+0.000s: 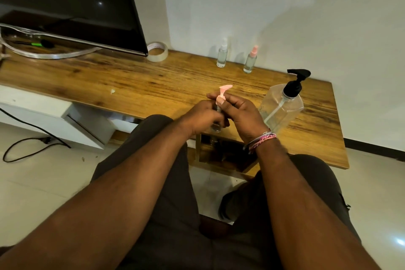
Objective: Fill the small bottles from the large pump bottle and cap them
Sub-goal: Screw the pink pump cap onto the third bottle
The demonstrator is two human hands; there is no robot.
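Two forearms reach out over the person's lap, and the hands meet just in front of the large pump bottle (282,107), which stands by the near edge of the wooden table (131,85). The left hand (202,117) wraps round the body of a small bottle (215,128), steadying it low so it cannot turn; only a sliver of clear glass shows under the fingers. The right hand (237,112) pinches the collar of the pink pump cap (224,90), thumb and fingertips tight, presumably to twist it home, though whether the thread has caught is hidden. Behind the pump bottle, near the wall, two more small bottles wait upright: a white-capped bottle (222,55) and, closer to the pump bottle, a pink-capped bottle (250,60), parked clear of the working hands.
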